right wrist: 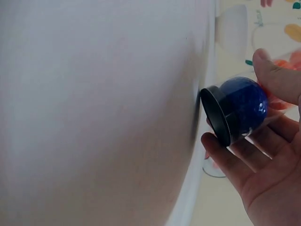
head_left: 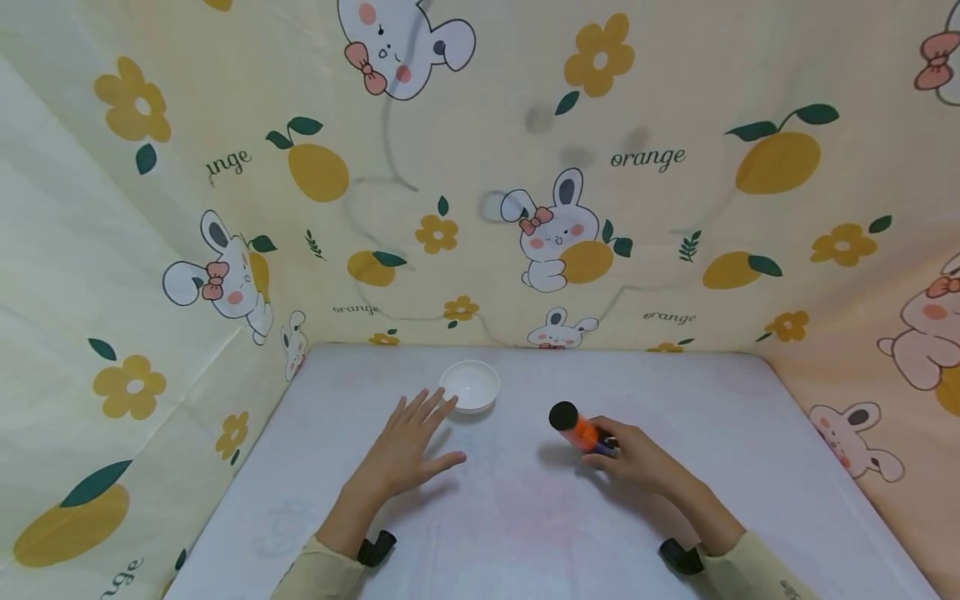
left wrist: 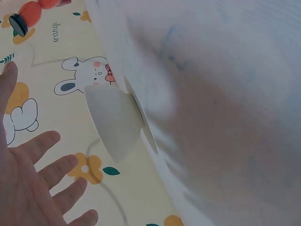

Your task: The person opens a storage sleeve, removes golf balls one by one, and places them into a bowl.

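A clear tube with black end caps is in my right hand, tilted above the table. Orange balls show inside it in the head view, and a dark blue ball sits by the lower cap in the right wrist view. Thumb and fingers of that hand grip the tube from both sides. My left hand hovers palm down with fingers spread, holding nothing. Just beyond its fingertips stands a white bowl, upright on the table. Whether the fingers touch the bowl's rim cannot be told in the head view.
A white-covered table spans the space beneath both hands. Printed cloth walls with rabbits and oranges rise behind it and at both sides. Each wrist wears a small black camera, such as the left one.
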{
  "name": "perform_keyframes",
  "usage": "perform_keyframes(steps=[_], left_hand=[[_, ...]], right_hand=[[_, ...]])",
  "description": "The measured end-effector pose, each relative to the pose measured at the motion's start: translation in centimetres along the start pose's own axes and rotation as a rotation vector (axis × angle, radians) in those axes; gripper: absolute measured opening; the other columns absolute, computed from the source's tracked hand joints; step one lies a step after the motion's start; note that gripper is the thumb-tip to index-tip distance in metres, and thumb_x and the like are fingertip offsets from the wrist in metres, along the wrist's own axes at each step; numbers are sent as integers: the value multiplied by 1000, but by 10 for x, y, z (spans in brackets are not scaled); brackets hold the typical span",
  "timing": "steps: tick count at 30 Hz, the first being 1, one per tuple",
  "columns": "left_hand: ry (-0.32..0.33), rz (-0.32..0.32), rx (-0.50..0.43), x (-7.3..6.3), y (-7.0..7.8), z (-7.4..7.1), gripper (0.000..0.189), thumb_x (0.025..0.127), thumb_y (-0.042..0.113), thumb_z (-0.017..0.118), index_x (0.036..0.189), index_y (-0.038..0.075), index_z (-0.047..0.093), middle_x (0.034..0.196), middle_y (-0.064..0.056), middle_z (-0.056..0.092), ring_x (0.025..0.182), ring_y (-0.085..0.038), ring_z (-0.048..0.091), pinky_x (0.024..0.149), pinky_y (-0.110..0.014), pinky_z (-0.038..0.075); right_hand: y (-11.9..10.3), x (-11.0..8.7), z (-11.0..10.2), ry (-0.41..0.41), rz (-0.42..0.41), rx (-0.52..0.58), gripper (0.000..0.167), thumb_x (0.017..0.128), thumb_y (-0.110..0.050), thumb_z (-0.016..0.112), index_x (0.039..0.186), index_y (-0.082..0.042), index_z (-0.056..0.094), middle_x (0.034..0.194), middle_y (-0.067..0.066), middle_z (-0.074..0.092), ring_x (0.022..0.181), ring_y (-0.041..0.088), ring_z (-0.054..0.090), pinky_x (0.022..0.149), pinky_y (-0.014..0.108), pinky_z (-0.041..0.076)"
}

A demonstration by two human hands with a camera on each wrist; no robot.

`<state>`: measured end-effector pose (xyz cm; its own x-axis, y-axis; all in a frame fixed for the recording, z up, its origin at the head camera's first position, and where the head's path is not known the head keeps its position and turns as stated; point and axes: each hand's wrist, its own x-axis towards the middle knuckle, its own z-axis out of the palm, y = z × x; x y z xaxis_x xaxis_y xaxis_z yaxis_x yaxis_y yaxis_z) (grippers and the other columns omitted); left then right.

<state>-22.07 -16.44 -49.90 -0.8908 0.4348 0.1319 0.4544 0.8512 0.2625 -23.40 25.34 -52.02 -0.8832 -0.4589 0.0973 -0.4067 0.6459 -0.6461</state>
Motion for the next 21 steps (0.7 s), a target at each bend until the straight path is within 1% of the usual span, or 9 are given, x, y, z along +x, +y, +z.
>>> perform_keyframes(steps=[4,8,15,21], left_hand=[[10,14,-13,2,3,1,91,98,72,63,171,26,31,178,-5,25,165,-32,19,133,-59,11],[1,21,-18,4,5,2,92,98,72,62,171,28,29,179,-3,22,165,-30,18,134,-56,10],[31,61,-29,6,10,4,91,98,71,63,170,23,33,177,-6,26,164,-32,22,134,-57,13],[37,79,-31,10,14,5,91,98,70,63,170,23,32,177,-5,26,164,-31,22,133,-57,14]], right_hand=[[-2,1,2,4,24,-13,51,94,-27,86,136,-8,65,120,1,71,104,22,62,97,51,57],[-4,2,4,12,34,-23,49,94,-27,86,134,-10,65,119,0,71,103,20,60,95,48,56],[-8,2,7,16,5,-6,47,95,-27,85,135,-11,65,128,5,71,111,24,64,104,59,54],[-13,2,8,20,-16,-8,46,96,-27,84,135,-11,65,129,4,71,113,23,65,105,58,54]])
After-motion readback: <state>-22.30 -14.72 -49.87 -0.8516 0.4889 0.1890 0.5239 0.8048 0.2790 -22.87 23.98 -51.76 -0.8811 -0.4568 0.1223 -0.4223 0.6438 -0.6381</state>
